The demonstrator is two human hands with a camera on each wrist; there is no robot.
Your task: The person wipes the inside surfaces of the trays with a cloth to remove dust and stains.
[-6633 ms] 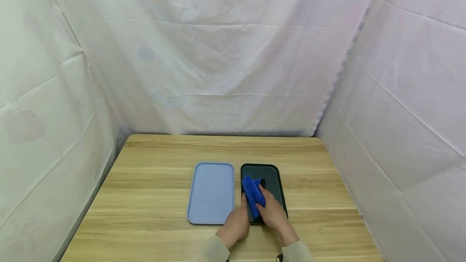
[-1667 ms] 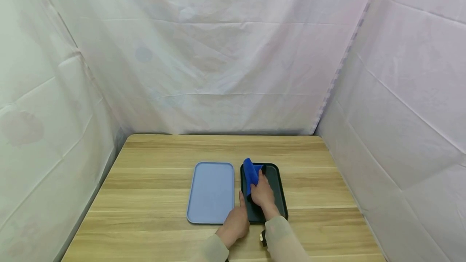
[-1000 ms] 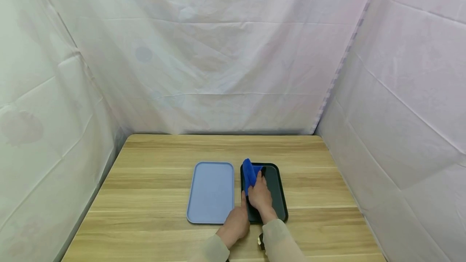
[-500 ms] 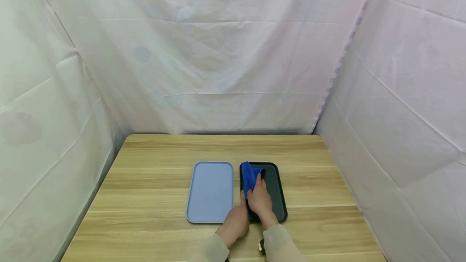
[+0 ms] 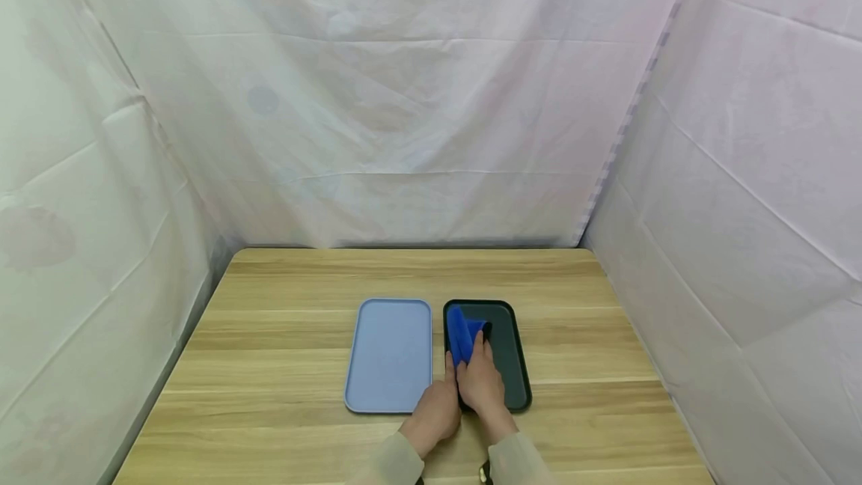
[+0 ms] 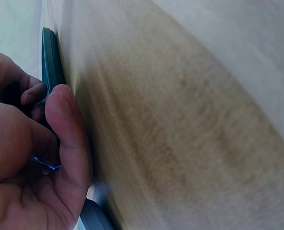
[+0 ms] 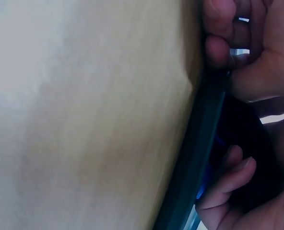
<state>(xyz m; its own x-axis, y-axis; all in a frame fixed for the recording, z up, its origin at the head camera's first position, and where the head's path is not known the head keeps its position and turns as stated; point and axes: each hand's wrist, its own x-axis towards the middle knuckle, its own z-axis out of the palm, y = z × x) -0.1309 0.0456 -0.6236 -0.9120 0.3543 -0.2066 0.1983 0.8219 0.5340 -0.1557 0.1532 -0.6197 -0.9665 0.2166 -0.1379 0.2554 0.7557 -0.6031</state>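
Observation:
In the head view my left hand [image 5: 438, 406] lies at the near left corner of a dark green tray [image 5: 510, 365], its index finger stretched along the left rim. The left wrist view shows that hand's other fingers curled in at the tray's edge [image 6: 51, 57]. My right hand [image 5: 483, 384] grips a bunched blue cloth [image 5: 460, 329] with a black part at one end, index finger reaching forward over it. The cloth lies inside the tray along its left side; the right hand covers its near part. Both hands sit side by side, close together.
A light blue tray [image 5: 390, 358] of similar shape lies just left of the green one. Both rest on a wood-grain table [image 5: 283, 365]. White curtains [image 5: 417, 133] enclose its back and sides.
From the tray's middle, my right hand first took the cloth up to the far left rim; since then it has drawn it back towards me. The left hand has stayed at the corner.

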